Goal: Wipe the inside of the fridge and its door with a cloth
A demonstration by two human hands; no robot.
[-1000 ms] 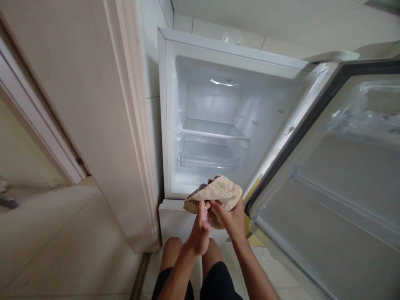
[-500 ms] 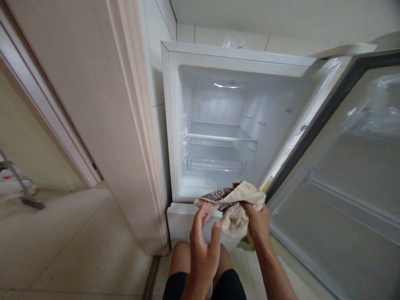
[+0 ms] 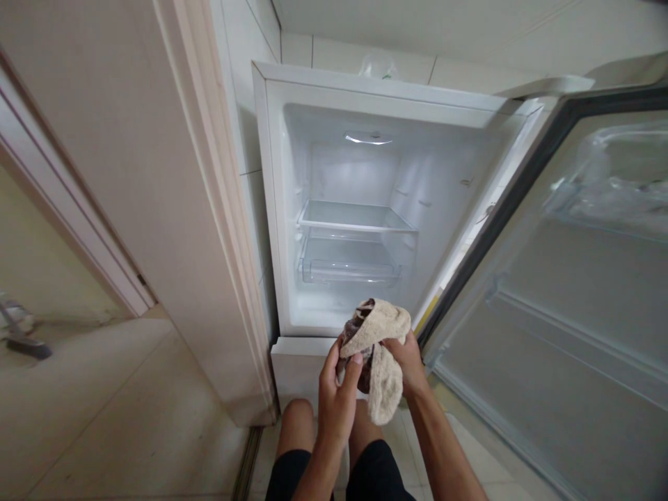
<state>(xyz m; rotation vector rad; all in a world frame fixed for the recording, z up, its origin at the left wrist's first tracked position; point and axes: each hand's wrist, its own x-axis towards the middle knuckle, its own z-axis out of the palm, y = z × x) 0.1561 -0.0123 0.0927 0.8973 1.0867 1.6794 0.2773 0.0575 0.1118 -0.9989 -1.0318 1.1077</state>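
Note:
Both my hands hold a beige cloth [image 3: 380, 348] with a dark patterned patch, bunched up in front of an open white fridge [image 3: 360, 209]. My left hand [image 3: 339, 393] pinches the cloth's left side between thumb and fingers. My right hand [image 3: 410, 362] grips it from the right, with a fold hanging down between the hands. The fridge's inside shows a clear glass shelf [image 3: 355, 217] and a clear drawer [image 3: 348, 264] below it, both bare.
The fridge door [image 3: 563, 292] stands swung open at the right, with clear door racks. A beige door frame and wall [image 3: 209, 209] rise at the left. A broom [image 3: 21, 341] lies on the floor at far left. My knees [image 3: 323, 424] show below.
My left hand, open and off the cloth half a second ago, has closed on its left side. The cloth went from spread out to bunched, with a fold hanging down.

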